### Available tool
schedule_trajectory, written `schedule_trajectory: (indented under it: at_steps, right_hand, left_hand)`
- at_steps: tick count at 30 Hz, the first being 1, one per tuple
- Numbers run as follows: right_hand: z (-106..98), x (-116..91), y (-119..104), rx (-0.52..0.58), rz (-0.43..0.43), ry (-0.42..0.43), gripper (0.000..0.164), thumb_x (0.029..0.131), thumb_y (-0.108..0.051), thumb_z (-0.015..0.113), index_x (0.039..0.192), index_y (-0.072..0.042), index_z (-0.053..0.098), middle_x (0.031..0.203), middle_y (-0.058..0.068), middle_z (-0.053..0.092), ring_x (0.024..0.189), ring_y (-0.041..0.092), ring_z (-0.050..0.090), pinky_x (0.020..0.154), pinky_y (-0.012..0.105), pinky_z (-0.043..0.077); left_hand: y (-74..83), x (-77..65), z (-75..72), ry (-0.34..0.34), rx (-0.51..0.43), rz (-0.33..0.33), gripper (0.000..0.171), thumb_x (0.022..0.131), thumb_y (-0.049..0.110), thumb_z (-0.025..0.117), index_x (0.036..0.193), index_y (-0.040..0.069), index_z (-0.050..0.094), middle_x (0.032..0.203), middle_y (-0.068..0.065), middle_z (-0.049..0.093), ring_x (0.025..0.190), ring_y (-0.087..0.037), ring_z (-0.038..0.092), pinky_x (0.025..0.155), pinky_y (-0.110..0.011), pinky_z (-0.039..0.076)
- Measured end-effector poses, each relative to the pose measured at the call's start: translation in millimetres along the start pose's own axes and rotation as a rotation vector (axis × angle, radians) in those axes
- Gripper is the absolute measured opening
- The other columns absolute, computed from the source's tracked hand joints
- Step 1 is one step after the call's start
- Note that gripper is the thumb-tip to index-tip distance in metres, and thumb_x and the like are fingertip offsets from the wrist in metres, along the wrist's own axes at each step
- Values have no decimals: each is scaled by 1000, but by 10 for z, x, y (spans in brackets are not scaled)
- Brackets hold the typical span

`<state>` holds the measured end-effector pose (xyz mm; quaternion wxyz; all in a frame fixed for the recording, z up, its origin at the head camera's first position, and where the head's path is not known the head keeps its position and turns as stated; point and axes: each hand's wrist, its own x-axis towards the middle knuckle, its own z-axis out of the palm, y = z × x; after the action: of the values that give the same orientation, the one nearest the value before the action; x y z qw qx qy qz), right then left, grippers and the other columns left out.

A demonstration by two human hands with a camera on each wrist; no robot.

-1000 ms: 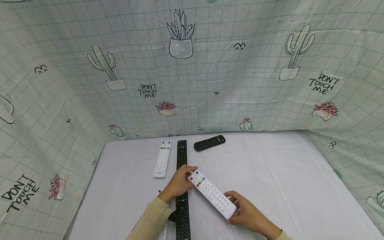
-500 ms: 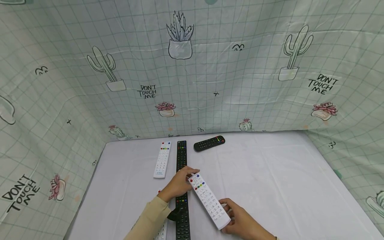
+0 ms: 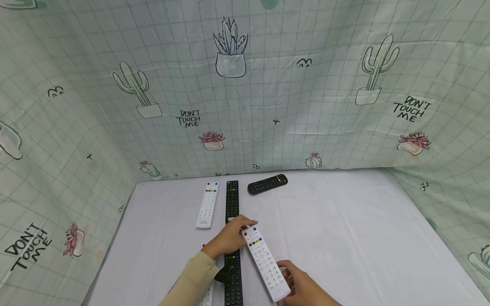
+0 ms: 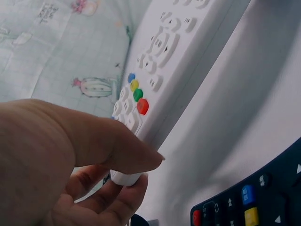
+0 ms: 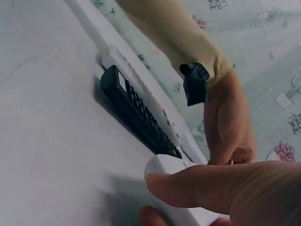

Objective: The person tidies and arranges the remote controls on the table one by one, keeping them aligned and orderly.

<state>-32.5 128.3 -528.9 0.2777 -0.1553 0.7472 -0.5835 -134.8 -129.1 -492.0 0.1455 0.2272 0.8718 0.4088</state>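
Both hands hold one white remote control (image 3: 266,264), slanted over the table with its buttons up. My left hand (image 3: 230,236) pinches its top end, near the red and blue buttons. At the bottom end, my right hand (image 3: 305,285) grips the corner. In the left wrist view, the thumb (image 4: 136,150) lies along the remote's side and fingers curl under its tip. The right wrist view shows the thumb (image 5: 188,188) pressed on the white casing, with other fingers mostly hidden below. Under the left forearm, a black remote (image 3: 233,282) lies lengthwise.
Farther back, another black remote (image 3: 232,197) lies in line with the first. Left of it is a white remote (image 3: 208,206), and a second white remote (image 3: 208,296) is partly covered by the sleeve. A rounded black remote (image 3: 267,184) lies near the patterned cloth wall (image 3: 275,140).
The held remote's bottom end has swung down and left with my right hand, so it points more toward me. My left hand has shifted slightly down and right, keeping its pinch.
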Motion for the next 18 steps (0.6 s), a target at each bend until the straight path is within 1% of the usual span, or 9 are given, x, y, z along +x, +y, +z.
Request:
schedule_trajectory:
  at_steps: [2,5,9,12,14,18]
  right_hand:
    - [20,4,10,3,-15,-9,82,76,14,80,147,14,39,100,7,59,82,10,65,71,23,58]
    - [56,8,23,7,-56,-23,82,78,13,82,146,16,38,98,6,58,81,5,65,70,23,59]
    - [120,19,40,19,-95,-28,81,78,11,85,144,18,37,97,4,56,80,1,61,69,22,59]
    - [160,29,52,11,-112,-20,80,78,12,85,141,20,38,96,2,56,79,0,58,68,22,58]
    - [179,33,55,6,-113,-14,79,77,12,85,140,21,38,95,1,56,78,-1,56,67,22,58]
    - [208,43,54,26,-73,-12,79,76,12,85,140,23,38,95,2,57,77,1,57,67,21,57]
  left_hand:
    - [-6,-1,0,-16,18,27,49,89,-15,72,137,-7,65,125,-17,63,115,-35,62,101,-49,55]
    - [-11,6,-5,-42,38,54,49,88,-17,70,136,-8,65,126,-19,63,116,-35,62,101,-46,55]
    - [-14,14,-10,-70,41,60,49,87,-19,69,135,-9,65,125,-19,64,115,-32,62,98,-39,55]
    - [-31,16,-13,-83,49,70,48,87,-18,70,134,-10,66,122,-18,65,110,-29,62,96,-36,56]
    - [-50,22,-15,-90,58,80,47,87,-18,70,133,-9,66,120,-17,65,107,-28,62,94,-34,56]
    - [-75,40,-10,-106,66,80,49,85,-19,70,132,-7,68,116,-14,66,101,-24,61,89,-31,56]
